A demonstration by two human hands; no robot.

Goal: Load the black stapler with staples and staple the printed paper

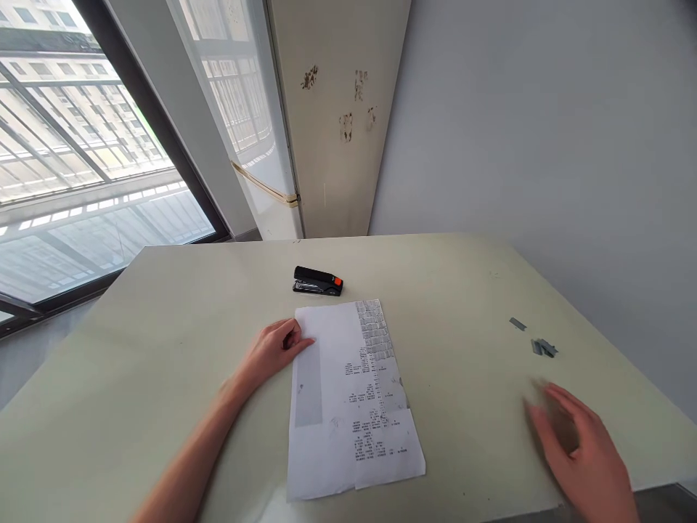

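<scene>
A printed sheet of paper (pixel 351 403) lies in the middle of the pale green table (pixel 163 363). My left hand (pixel 275 350) rests at the sheet's left edge near its top corner, fingers curled onto the paper. A black stapler (pixel 318 281) with an orange tip lies just beyond the sheet. My right hand (pixel 580 450) hovers over the table at the right, fingers spread and blurred by motion, holding nothing. Beyond it lie a few strips of staples (pixel 543 348), with one more staple strip (pixel 518 324) a little farther off.
A beige cabinet or fridge (pixel 327 116) stands behind the table's far edge. A large window (pixel 81 160) fills the left side. A grey wall (pixel 544 145) runs along the right. The table's near right corner ends close to my right hand.
</scene>
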